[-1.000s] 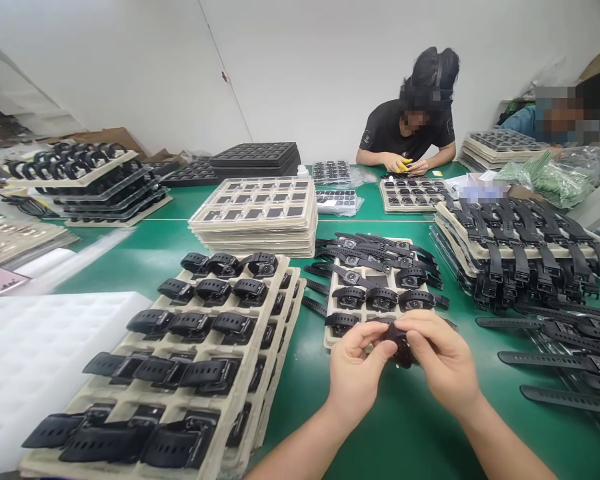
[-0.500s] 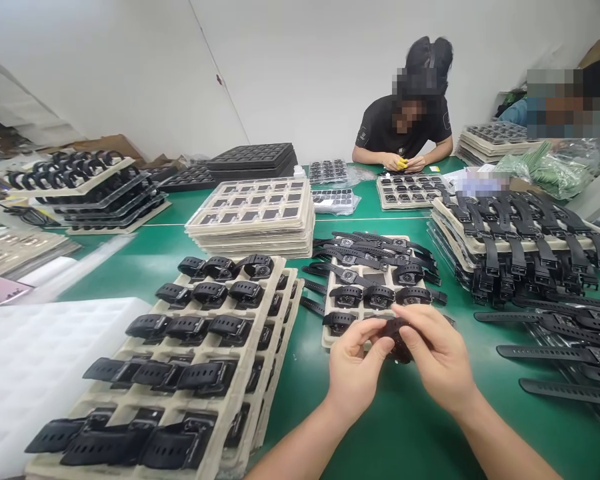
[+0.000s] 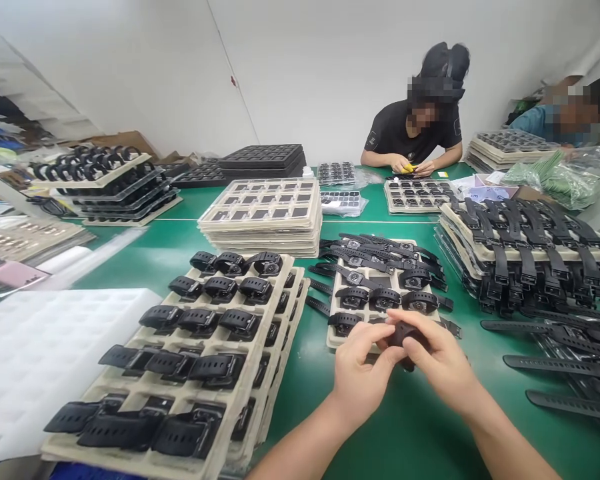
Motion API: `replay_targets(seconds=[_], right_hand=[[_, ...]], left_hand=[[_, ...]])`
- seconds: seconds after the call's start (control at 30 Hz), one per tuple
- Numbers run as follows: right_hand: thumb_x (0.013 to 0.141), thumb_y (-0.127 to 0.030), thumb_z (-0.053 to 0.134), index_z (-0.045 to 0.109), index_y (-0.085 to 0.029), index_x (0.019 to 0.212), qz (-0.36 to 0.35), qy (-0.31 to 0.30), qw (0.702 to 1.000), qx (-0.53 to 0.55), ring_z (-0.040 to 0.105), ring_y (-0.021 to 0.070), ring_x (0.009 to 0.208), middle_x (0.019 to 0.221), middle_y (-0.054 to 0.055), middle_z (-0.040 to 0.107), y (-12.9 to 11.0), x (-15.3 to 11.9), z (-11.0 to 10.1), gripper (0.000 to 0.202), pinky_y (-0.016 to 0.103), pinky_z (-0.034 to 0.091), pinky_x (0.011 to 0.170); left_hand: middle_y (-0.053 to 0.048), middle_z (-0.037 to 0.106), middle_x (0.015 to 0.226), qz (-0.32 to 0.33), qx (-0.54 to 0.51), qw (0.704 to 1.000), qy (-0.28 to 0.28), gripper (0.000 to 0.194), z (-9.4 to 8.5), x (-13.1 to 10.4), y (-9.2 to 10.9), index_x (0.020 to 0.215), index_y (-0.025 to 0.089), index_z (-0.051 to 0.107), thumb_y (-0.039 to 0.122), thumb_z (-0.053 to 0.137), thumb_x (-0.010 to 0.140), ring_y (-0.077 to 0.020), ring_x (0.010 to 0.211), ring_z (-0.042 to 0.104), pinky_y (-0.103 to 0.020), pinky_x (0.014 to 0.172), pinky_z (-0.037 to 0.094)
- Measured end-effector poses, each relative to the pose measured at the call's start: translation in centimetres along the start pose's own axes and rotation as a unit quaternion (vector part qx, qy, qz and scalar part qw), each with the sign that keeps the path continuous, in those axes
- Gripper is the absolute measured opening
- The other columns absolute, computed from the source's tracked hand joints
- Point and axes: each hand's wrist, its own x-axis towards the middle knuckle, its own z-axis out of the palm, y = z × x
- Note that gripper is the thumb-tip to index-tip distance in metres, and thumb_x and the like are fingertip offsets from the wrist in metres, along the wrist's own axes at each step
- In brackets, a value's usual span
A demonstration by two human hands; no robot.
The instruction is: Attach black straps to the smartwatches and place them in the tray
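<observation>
Between both hands, over the near edge of a beige tray (image 3: 336,341), is a black watch (image 3: 404,333) with its strap; most of it is hidden by my fingers. My left hand (image 3: 363,367) pinches it from the left with thumb and fingers. On the other side my right hand (image 3: 443,353) grips it, thumb in front and fingers behind. Watches with buckled black straps (image 3: 385,299) sit in the tray's near rows. Straps lying loose and unbuckled (image 3: 365,252) cover its far rows.
At left stands a stack of beige trays (image 3: 275,313) with buckled watches, beside a white foam block (image 3: 55,353). Another tray stack (image 3: 260,220) is behind it. More strapped watches (image 3: 530,233) pile up at right. Across the green table (image 3: 300,400), a co-worker (image 3: 405,130) handles something yellow.
The whole view has shifted slightly, so things appear further right. My fingers have turned the watch a little, and its strap now shows more bent between my thumbs.
</observation>
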Motion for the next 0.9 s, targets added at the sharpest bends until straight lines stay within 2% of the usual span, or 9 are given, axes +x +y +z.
replay_targets(seconds=[0.07,0.13,0.2,0.27,0.37,0.5,0.6,0.77,0.9], right_hand=[[0.097,-0.050,0.063,0.073,-0.026,0.123,0.060,-0.019,0.997,0.053,0.069,0.0222,0.078,0.095,0.007,0.074,-0.1,0.1,0.0,0.038,0.032,0.059,0.065],[0.096,-0.055,0.061,0.074,-0.022,0.118,0.114,-0.033,0.987,0.109,0.054,0.0146,0.051,0.064,0.000,0.063,-0.1,0.2,0.0,0.042,0.025,0.048,0.046],[0.095,-0.058,0.061,0.075,-0.020,0.112,0.136,-0.045,0.978,0.151,0.038,0.0099,0.040,0.051,-0.006,0.048,-0.1,0.2,0.0,0.045,0.022,0.036,0.038],[0.091,-0.058,0.067,0.075,-0.020,0.109,0.139,-0.046,0.973,0.176,0.039,0.0096,0.042,0.055,-0.005,0.052,0.0,0.2,0.1,0.043,0.022,0.037,0.039],[0.081,-0.049,0.080,0.074,-0.022,0.108,0.155,-0.018,0.970,0.187,0.058,0.0155,0.061,0.077,0.001,0.068,-0.1,0.0,0.6,0.038,0.027,0.052,0.056],[0.079,-0.041,0.082,0.072,-0.021,0.098,0.176,0.062,0.971,0.151,0.063,0.0189,0.072,0.083,0.002,0.071,-0.4,-0.1,1.5,0.029,0.030,0.055,0.067],[0.077,-0.042,0.083,0.072,-0.020,0.094,0.181,0.097,0.968,0.144,0.062,0.0189,0.068,0.079,0.002,0.070,-0.5,0.1,1.6,0.030,0.030,0.053,0.064],[0.074,-0.046,0.085,0.072,-0.020,0.096,0.194,0.097,0.960,0.178,0.066,0.0210,0.071,0.079,0.005,0.073,-0.3,-0.3,0.8,0.036,0.031,0.054,0.064],[0.081,-0.048,0.079,0.073,-0.020,0.092,0.186,0.082,0.971,0.124,0.069,0.0240,0.079,0.084,0.006,0.075,-0.2,0.0,-0.5,0.030,0.034,0.055,0.071]], left_hand=[[-0.006,0.078,0.089,0.073,0.029,0.997,-0.020,0.017,-0.4,0.3,0.0,0.103,0.022,0.077,0.025,0.076,0.087,-0.0205,0.077,0.070,-0.034,0.072,0.061],[-0.006,0.078,0.088,0.152,0.057,0.985,-0.056,0.018,-0.8,0.8,0.0,0.110,0.023,0.075,0.024,0.071,0.092,-0.0205,0.077,0.070,-0.035,0.073,0.060],[-0.006,0.078,0.087,0.222,0.091,0.969,-0.067,0.021,-1.2,1.2,-0.1,0.114,0.023,0.072,0.017,0.065,0.095,-0.0193,0.075,0.069,-0.035,0.072,0.058],[-0.006,0.076,0.086,0.279,0.137,0.949,-0.046,0.029,-1.5,1.4,-0.2,0.117,0.022,0.070,0.007,0.062,0.094,-0.0187,0.076,0.066,-0.032,0.068,0.057],[-0.010,0.075,0.091,0.353,0.228,0.908,-0.008,0.040,-1.6,1.2,-0.4,0.126,0.018,0.067,0.001,0.058,0.091,-0.0211,0.080,0.065,-0.031,0.066,0.058],[-0.012,0.075,0.087,0.386,0.308,0.869,0.002,0.031,-1.3,0.9,-0.4,0.117,0.015,0.070,0.002,0.062,0.090,-0.0238,0.077,0.068,-0.034,0.062,0.058],[-0.010,0.073,0.076,0.397,0.314,0.862,-0.005,0.021,-1.2,1.0,-0.1,0.102,0.013,0.072,0.001,0.067,0.086,-0.0219,0.067,0.066,-0.032,0.056,0.056],[-0.009,0.074,0.077,0.412,0.284,0.865,-0.025,0.020,-1.6,1.0,0.2,0.103,0.012,0.071,0.003,0.067,0.085,-0.0206,0.067,0.064,-0.032,0.056,0.056],[-0.006,0.070,0.076,0.413,0.248,0.876,0.002,0.013,-2.0,1.1,0.0,0.097,0.014,0.068,0.005,0.063,0.089,-0.0181,0.068,0.061,-0.030,0.057,0.055]])
